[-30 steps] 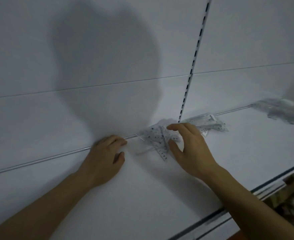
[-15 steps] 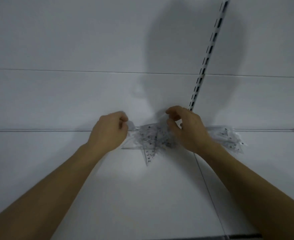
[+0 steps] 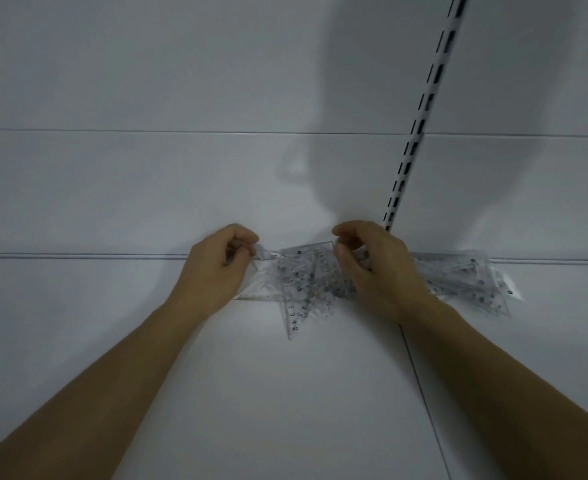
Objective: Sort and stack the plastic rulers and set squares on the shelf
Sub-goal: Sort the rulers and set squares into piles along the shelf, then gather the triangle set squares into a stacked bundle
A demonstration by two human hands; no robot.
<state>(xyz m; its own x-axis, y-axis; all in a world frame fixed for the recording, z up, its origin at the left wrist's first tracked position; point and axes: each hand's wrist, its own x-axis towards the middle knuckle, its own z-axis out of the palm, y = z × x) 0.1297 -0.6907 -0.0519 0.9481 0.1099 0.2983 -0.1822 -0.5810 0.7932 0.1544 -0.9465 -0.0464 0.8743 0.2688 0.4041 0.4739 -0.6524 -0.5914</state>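
Now | left hand (image 3: 216, 271), right hand (image 3: 372, 268) | pinching set squares (image 3: 299, 282)

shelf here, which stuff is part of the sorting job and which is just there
Part of the job:
- pile of clear set squares between the hands
- second clear pile to the right
- left hand and right hand, each pinching at the middle pile
- white shelf they lie on

Just there:
- slotted upright rail
- white back panel

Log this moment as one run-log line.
left hand: pinches set squares | right hand: pinches same pile | second pile: untouched, right | shelf: white
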